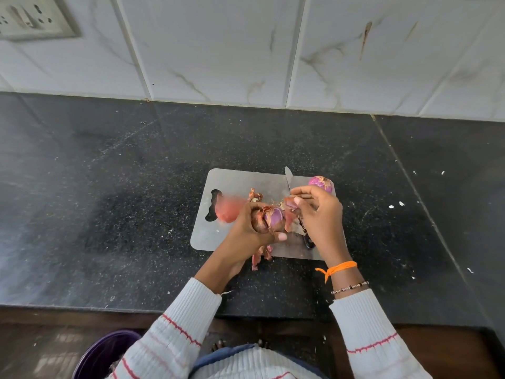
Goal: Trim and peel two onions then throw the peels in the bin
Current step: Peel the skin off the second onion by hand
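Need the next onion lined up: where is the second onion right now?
In the head view the second onion sits at the far right corner of the cutting board, just beyond the right hand and right of the knife blade.

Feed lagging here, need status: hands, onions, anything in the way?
Left hand grips half-peeled onion; right hand pinches its peel. Second onion on cutting board. Knife lies under right hand.

- L hand [247, 231]: fingers curled round a half-peeled onion [269, 218], thumb out to the right beneath it; forearm in from lower left, ribbed sleeve to wrist
- R hand [321, 214]: fingertips pinching a strip of peel [289, 205] beside the onion; wrist bent, orange thread + bead bracelet on it
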`<state>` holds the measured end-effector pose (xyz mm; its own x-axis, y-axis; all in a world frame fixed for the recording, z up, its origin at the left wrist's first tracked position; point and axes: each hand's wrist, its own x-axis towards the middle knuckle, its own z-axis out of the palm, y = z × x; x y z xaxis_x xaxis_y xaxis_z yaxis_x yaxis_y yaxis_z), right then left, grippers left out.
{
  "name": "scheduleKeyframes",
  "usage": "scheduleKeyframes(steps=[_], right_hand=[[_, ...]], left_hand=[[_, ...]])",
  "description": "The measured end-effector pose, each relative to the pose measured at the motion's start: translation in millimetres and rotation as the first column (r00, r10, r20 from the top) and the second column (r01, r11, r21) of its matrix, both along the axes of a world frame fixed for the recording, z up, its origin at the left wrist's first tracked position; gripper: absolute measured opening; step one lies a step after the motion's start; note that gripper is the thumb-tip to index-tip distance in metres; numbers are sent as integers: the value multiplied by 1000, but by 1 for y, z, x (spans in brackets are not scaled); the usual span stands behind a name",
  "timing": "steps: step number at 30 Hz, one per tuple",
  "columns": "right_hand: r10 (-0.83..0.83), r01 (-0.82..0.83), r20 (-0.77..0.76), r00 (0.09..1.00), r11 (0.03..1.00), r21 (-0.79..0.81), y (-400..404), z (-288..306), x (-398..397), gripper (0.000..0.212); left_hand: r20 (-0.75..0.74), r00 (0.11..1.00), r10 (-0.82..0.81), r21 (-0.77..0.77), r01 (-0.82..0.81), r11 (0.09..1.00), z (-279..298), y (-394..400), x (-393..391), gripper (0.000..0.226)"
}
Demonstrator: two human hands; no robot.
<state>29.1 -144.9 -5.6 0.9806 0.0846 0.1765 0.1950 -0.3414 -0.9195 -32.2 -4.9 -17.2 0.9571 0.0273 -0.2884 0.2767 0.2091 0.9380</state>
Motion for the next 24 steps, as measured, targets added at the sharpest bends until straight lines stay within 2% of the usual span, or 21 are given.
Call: scheduleKeyframes(steps=[4, 6, 9, 11, 15, 20, 24], right_hand=[[82, -75, -105, 991, 995, 67, 5, 3, -10, 29], [73, -66, -114, 991, 996, 65, 8, 3, -14, 23], [120, -121, -122, 985, 993, 1, 8, 3, -15, 2], [138, -143, -123, 983, 989, -35, 8, 3, -16, 8], [112, -116, -149, 983, 993, -15, 11, 2, -17, 4], [113, -81, -397, 911, 992, 95, 11, 2, -14, 8], [72, -73, -332, 941, 997, 10, 11, 5, -15, 14]], left_hand=[[2, 1000, 30, -10, -30, 1000, 2, 0, 0, 65], [23, 999, 38, -41, -37, 998, 3, -2, -1, 60], [64, 997, 37, -42, -35, 999, 5, -3, -1, 52], [77, 996, 45, -54, -41, 998, 6, -2, -1, 51], [82, 995, 57, -43, -54, 998, 4, 0, 0, 53], [101, 990, 103, 19, -105, 994, -2, -4, 1, 54], [134, 987, 84, 99, -98, 990, -3, -3, 3, 55]])
